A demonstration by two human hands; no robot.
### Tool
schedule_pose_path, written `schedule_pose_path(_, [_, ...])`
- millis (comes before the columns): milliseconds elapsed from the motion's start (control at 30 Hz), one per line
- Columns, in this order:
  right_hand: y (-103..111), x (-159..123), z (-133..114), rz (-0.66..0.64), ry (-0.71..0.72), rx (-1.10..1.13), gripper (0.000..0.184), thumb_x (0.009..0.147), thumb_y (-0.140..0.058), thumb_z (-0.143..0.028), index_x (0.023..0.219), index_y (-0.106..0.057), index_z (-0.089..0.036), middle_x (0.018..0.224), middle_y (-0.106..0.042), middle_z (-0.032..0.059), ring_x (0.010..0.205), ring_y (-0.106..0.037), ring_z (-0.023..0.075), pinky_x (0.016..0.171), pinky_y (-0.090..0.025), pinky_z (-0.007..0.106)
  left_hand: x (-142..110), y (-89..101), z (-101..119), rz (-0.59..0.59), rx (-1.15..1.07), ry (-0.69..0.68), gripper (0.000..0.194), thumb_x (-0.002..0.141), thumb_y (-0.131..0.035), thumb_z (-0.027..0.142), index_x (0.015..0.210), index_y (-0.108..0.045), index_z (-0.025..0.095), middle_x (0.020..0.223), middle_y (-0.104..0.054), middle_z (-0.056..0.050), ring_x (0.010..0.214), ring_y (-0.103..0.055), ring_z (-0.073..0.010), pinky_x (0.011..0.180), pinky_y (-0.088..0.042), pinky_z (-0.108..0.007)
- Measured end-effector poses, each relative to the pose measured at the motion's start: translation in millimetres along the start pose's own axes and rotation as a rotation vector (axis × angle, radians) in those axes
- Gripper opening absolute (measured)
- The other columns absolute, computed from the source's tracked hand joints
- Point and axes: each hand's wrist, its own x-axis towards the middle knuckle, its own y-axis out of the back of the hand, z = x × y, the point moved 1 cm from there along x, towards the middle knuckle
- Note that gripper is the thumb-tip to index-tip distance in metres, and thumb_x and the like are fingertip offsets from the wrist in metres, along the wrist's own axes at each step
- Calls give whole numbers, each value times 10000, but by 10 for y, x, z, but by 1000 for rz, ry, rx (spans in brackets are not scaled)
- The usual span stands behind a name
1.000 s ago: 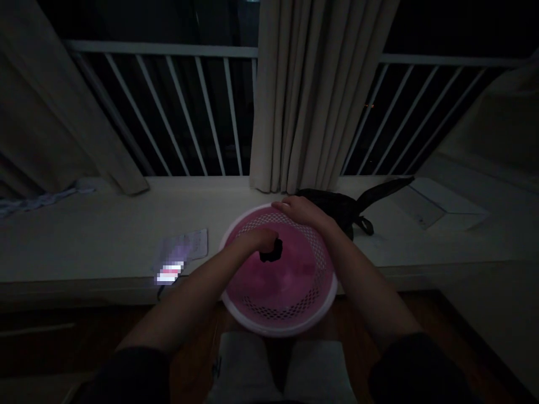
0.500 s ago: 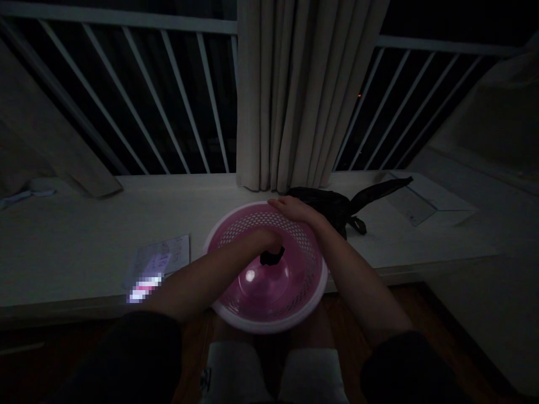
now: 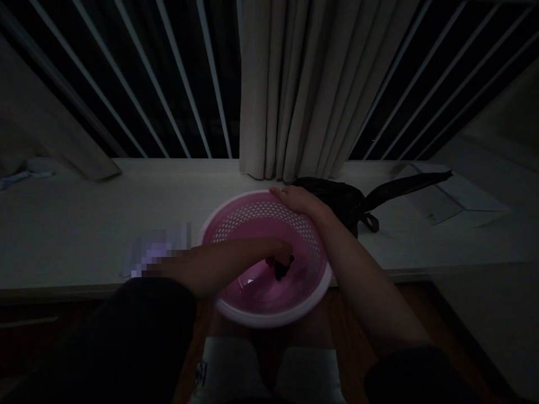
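Note:
A round pink plastic basket (image 3: 236, 227) with a pale rim and a band of holes is held above my lap, at the edge of the white ledge. My right hand (image 3: 297, 199) grips its far right rim, fingers over the edge. Inside the basket, my left hand (image 3: 281, 251) is closed on a small black cloth (image 3: 283, 269), pressed near the bottom on the right side. The fingers are partly hidden and the room is dim, so the cloth's exact kind does not show.
On the white ledge (image 3: 168, 196), a black plastic bag (image 3: 337, 196) lies behind the basket to the right, with a clear box (image 3: 446, 205) beyond it. Blurred papers (image 3: 155, 247) lie on the left. A curtain (image 3: 286, 101) hangs in front of the window bars.
My left hand has shifted to the right inside the basket, taking the black cloth with it. My right hand keeps its hold on the rim. The view has tilted down.

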Motion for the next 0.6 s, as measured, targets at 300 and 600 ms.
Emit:
schedule_pose_path(300, [9,-24,-22,2,24,17,799,855,-143,-691,1076,-618,-87,1143,-577,186,1079,-544,274,914,-391,340,-74,-228,90,-113,-289,-113,372,789,-531,229,1126,-543,72,1062,-653,-144,665,-606,-124,493,-476,-185])
schedule_pose_path(600, [27,-35,-53,-13,36,49,826,837,-161,-715,1077,-610,-64,1158,-560,205,1106,-524,299,929,-387,366,101,-435,67,-164,-239,-165,237,865,-549,273,1049,-573,125,947,-628,-58,772,-613,-148,655,-529,-314])
